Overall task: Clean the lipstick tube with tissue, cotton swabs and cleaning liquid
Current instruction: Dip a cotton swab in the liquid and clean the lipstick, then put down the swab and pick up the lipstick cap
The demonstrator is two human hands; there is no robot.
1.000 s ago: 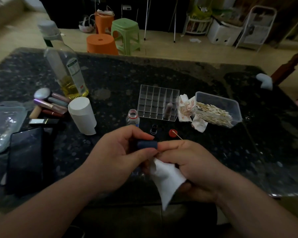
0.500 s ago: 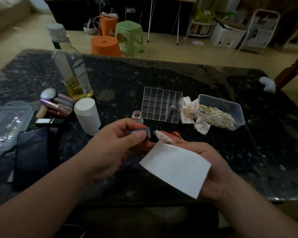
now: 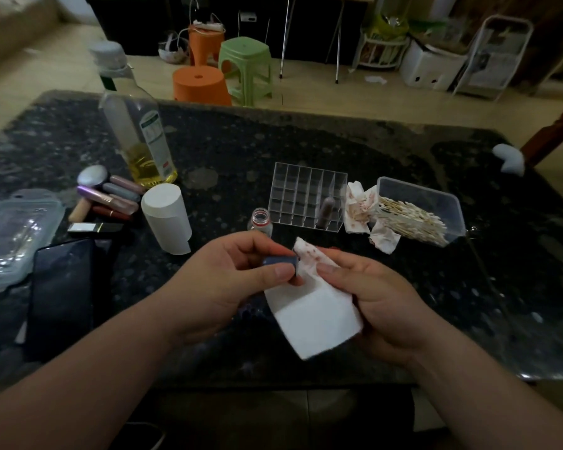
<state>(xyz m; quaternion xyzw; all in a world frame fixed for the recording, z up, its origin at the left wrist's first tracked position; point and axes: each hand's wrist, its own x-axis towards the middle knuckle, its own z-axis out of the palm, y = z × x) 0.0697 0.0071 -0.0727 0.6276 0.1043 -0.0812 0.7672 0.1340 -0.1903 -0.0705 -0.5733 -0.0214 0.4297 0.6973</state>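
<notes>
- Left hand point(image 3: 228, 280): its grip pinches the tube point(image 3: 279, 262) between thumb and fingers; so light a pinch could let it slip while wiped.
- The tube pokes right from that grip, above the table point(image 3: 338, 151), its end touching the tissue point(image 3: 312, 310).
- Right hand point(image 3: 384, 297): grip clamped on the tissue; its stained tip may re-smear.

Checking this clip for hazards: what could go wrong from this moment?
The small uncapped bottle stands just behind the left hand; a forward nudge could tip it. The tissue in the right hand carries red stains at its tip, so wiping the lipstick tube there may smear it.
</notes>
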